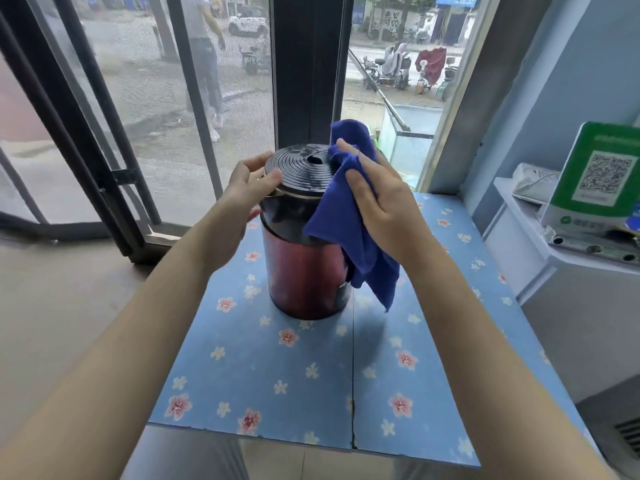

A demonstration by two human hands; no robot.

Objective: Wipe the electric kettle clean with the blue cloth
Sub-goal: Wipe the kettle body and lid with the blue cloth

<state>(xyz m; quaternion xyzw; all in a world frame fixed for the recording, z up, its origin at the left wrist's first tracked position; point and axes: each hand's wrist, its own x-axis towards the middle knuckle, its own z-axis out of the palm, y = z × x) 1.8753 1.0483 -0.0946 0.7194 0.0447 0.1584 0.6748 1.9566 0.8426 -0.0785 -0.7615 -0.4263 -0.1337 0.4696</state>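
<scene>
At the far left my left forearm reaches up across the table (242, 358), which is covered in blue with small pink and white flowers. My left hand (249, 188) rests against the left side of the kettle (304, 271), fingers loosely spread, the thumb lying along the edge of the lid (301, 168) and the other fingers curving round the upper wall; it steadies the kettle without closing tight around it. The kettle stands upright between my two hands, near the far end of the table, its body dark red below a black band, its black ribbed lid on top. On its right side hangs the cloth (349, 220), blue, bunched above the lid's rim and draping down past the kettle's wall toward the table. My right hand (384, 202) presses the cloth flat against the kettle's upper right side, fingers stretched over the fabric and pointing at the lid. Further right, beside the table, a green sign (602, 174) with a square code sits on a white counter (554, 271).
</scene>
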